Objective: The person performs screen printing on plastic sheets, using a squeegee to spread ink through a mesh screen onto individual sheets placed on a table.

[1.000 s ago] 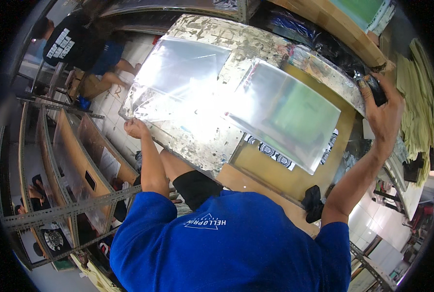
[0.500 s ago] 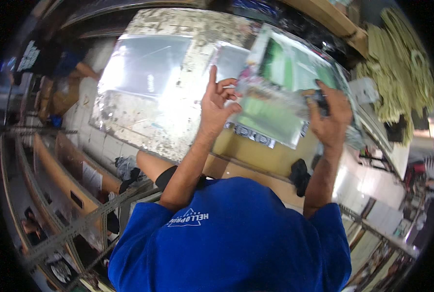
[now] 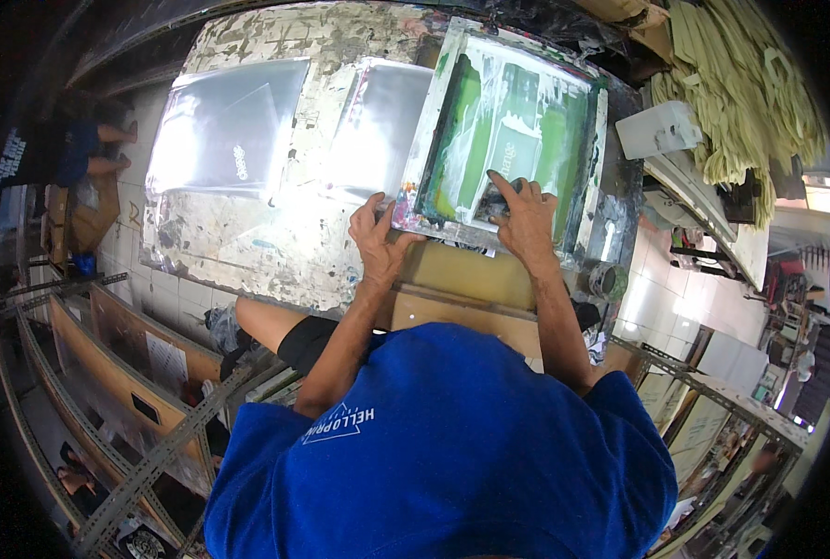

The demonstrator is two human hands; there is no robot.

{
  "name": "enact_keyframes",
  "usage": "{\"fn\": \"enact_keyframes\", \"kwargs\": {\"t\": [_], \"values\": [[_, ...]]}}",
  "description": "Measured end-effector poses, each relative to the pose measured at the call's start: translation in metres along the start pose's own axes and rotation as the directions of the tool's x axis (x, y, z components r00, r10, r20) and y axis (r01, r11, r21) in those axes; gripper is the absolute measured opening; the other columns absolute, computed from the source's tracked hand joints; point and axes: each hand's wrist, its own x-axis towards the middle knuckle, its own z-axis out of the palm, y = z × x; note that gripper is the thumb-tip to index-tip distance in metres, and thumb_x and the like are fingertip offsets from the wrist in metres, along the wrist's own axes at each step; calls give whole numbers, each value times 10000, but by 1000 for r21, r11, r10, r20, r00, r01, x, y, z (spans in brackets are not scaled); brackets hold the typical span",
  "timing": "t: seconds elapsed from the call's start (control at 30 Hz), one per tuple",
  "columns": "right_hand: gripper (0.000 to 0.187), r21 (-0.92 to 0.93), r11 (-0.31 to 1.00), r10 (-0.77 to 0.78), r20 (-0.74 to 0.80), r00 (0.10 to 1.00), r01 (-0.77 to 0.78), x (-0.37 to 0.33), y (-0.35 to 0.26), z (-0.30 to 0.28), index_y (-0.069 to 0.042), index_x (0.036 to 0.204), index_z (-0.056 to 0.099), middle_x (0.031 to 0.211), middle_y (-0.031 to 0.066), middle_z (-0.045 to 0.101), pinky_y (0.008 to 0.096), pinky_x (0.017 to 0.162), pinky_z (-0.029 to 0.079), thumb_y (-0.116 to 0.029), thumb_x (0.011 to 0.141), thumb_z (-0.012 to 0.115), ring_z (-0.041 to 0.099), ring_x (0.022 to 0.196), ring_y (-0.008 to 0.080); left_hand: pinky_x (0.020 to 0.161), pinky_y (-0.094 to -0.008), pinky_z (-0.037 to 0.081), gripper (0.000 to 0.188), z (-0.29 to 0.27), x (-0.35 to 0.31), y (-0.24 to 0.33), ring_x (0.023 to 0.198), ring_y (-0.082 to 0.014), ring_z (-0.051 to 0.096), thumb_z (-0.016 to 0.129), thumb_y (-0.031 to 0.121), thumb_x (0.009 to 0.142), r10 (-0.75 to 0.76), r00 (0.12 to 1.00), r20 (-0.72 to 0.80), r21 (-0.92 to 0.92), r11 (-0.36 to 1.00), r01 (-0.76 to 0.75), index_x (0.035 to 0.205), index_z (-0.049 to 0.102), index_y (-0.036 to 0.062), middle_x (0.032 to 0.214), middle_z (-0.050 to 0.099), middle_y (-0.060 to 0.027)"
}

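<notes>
A screen-printing frame point(image 3: 423, 140) with paint-smeared edges lies on the worktable at centre right. Its green mesh point(image 3: 469, 101) carries white ink streaks and a pale rectangular patch in the middle. My left hand point(image 3: 376, 244) grips the near left corner of the frame, fingers at the side and thumb along the near edge. Over the near part of the mesh, my right hand point(image 3: 529, 224) holds a small dark squeegee point(image 3: 492, 205), index finger stretched forward. The palm hides much of the squeegee. Just left of the frame lies a clear plastic sheet point(image 3: 368, 130).
Another clear sheet point(image 3: 233, 121) lies farther left on the stained worktable point(image 3: 247, 228). A white plastic container point(image 3: 657, 130) stands right of the frame, below hanging yellowish strips point(image 3: 722, 93). Wooden racks point(image 3: 126, 359) stand at the lower left. Another person point(image 3: 56, 154) is at the far left.
The frame, earlier raised and blurred at its near edge, now lies flat. My left hand has come down to its corner. My right hand has moved left, bringing the squeegee onto the mesh.
</notes>
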Motion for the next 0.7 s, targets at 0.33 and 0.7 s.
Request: {"fn": "enact_keyframes", "kwargs": {"t": [0.33,0.7], "values": [[787,-35,999,-35,-354,935,24,132,84,11,-277,1402,554,1191,180,614,498,900,348,-140,669,807,540,1147,342,1034,-496,338,675,-3,1,7,1227,-366,463,868,377,664,1,1000,-20,-1,1000,-1,1219,680,43,1363,543,-176],[359,-42,992,-128,-345,930,121,127,77,-8,-211,1186,664,901,122,678,467,769,411,-190,832,718,633,917,315,1049,-466,293,682,0,-1,5,1233,-333,446,847,346,718,-16,1000,5,-38,999,17,1290,649,31,1283,583,-155]]}}
